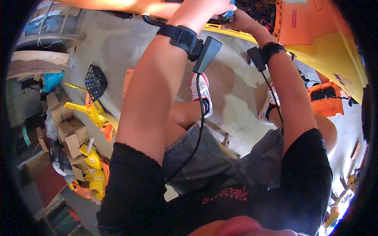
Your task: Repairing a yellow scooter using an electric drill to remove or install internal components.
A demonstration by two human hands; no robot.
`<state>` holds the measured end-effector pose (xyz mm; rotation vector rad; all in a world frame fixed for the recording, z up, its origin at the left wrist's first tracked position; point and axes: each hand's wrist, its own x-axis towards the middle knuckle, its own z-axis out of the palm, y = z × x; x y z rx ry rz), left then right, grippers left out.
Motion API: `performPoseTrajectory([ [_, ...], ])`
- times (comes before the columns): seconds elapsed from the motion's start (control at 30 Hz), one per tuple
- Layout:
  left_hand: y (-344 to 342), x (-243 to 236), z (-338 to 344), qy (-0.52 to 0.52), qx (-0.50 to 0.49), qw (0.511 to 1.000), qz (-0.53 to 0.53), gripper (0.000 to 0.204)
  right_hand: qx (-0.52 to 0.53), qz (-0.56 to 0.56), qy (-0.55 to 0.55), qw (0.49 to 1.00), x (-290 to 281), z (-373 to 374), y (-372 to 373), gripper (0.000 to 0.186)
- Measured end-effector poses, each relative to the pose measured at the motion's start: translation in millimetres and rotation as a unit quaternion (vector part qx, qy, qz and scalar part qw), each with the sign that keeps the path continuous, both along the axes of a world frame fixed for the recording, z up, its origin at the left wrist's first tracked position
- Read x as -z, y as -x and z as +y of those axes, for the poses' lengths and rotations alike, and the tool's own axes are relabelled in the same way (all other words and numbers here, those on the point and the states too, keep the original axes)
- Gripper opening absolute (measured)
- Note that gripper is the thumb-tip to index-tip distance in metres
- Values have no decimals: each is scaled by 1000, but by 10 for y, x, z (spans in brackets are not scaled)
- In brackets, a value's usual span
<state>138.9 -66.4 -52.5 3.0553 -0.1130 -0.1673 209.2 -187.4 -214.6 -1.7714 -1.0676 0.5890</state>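
My left hand (214, 5) is at the top edge of the view, partly cut off. Its fingers close round a small blue and dark object (226, 16), whose kind I cannot make out. Right beside it, my right hand (239, 21) has its fingers curled against the same spot; what they grip is mostly hidden. Both hands are at an orange and yellow vehicle body (315, 29). Behind them is an opening with dark parts and wiring (258, 11). Each wrist wears a black strap with a dark box and a cable.
A black plastic basket (95, 82) and yellow body panels (92, 112) lie on the concrete floor at left. Beyond them are cardboard boxes (73, 135) and yellow parts (94, 177). An orange housing (327, 98) lies at right. My shoes (202, 94) stand below the vehicle.
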Motion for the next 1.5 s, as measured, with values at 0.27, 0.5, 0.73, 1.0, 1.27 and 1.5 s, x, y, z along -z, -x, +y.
performPoseTrajectory([
  [0.27,69,29,0,53,-52,996,-45,46,11,-96,68,993,27,-35,-165,37],
  [0.5,173,-316,-278,215,-221,948,78,37,-5,-111,20,994,211,-220,-222,45],
  [0.73,97,-257,-347,-11,-215,976,33,55,139,-96,79,982,314,-70,208,73],
  [1.0,88,23,41,118,-74,986,-90,47,66,-142,172,972,114,-81,7,56],
  [1.27,122,-70,0,107,-30,993,-42,43,48,-102,124,986,79,-136,-152,36],
  [1.5,-166,61,-244,55,-170,980,-84,58,336,363,-163,854,-76,-320,-267,38],
])
